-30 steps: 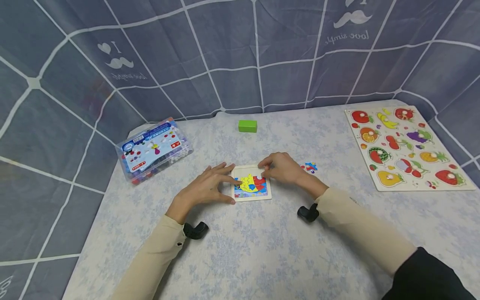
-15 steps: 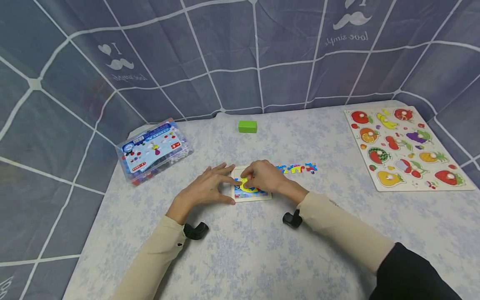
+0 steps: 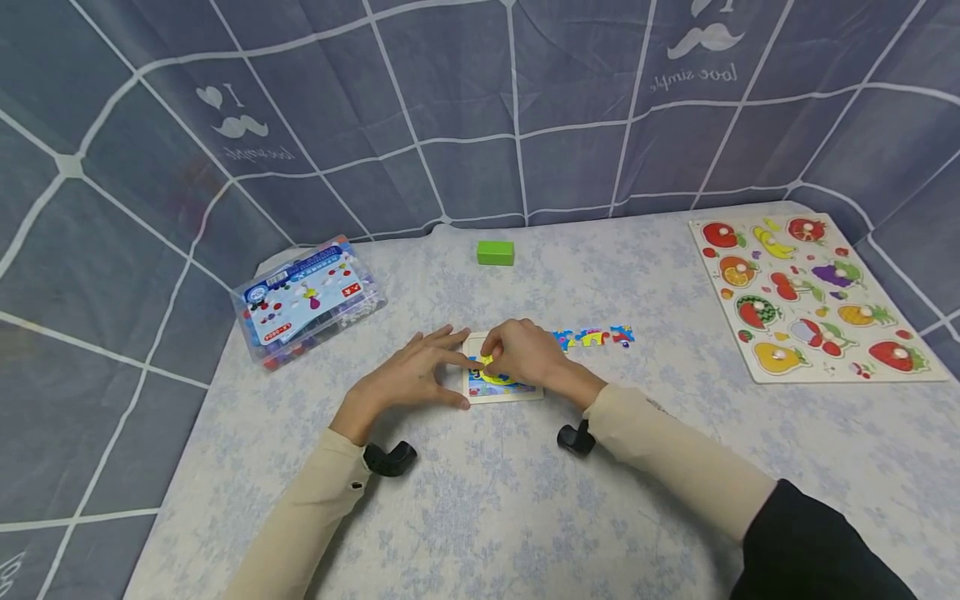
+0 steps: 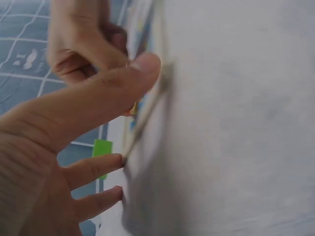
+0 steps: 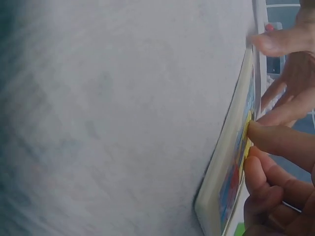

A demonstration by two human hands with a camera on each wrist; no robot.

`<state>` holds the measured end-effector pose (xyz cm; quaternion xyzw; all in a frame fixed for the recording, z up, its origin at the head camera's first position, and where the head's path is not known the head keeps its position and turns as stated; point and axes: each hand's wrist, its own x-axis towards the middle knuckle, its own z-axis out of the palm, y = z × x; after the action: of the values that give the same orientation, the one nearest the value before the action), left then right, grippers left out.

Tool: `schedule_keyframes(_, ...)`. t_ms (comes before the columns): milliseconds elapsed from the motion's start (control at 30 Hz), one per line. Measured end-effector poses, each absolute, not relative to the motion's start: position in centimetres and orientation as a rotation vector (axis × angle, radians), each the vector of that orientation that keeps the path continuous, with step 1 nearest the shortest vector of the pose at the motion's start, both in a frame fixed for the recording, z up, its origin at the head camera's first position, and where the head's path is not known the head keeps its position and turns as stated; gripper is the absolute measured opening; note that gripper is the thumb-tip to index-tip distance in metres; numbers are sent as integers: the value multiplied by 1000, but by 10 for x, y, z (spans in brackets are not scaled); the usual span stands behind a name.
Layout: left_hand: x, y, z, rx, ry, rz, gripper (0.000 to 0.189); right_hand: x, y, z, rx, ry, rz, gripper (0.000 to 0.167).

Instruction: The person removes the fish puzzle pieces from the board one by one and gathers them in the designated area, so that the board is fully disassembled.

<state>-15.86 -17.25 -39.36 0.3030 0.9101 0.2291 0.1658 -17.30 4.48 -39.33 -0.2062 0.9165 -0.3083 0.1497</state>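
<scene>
A small square jigsaw puzzle in a pale wooden frame (image 3: 506,399) lies on the table, partly covered by both hands. My left hand (image 3: 411,371) spreads along its left side with straight fingers. The thumb is at the lower left corner, one finger reaches over the picture, and others touch near the upper left corner. My right hand (image 3: 528,354) is over the puzzle, thumb and index finger pinching a yellow puzzle piece (image 5: 247,140). Blue and red parts of the picture show beside it. Right of the frame, three loose puzzle pieces (image 3: 592,337) lie in a row.
A green block (image 3: 495,253) sits behind the puzzle. At the left stands a clear plastic box (image 3: 307,300) with a printed label. A fruit peg board (image 3: 817,300) lies at the right. Grey checked cloth (image 3: 480,108) hangs behind and at the sides.
My right hand has moved left from the puzzle's upper right corner onto the yellow piece, uncovering more of the loose pieces. The left hand has stayed in place.
</scene>
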Motion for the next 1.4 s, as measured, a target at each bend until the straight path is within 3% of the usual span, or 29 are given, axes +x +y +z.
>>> schedule_keyframes(400, -167, -170, -397, 676, 2751, 478, 88, -174, 41, -390, -540, 2606, -875, 17)
schedule_keyframes(967, -166, -163, -397, 635, 2724, 402, 86, -168, 52, -399, -763, 2428, -1068, 13)
schedule_keyframes(1200, -167, -163, -397, 633, 2722, 395, 88, -171, 53, -400, -720, 2442, -1174, 7)
schedule_keyframes(1400, -167, -164, -398, 620, 2728, 398, 90, -172, 57, -398, -670, 2438, -1320, 15)
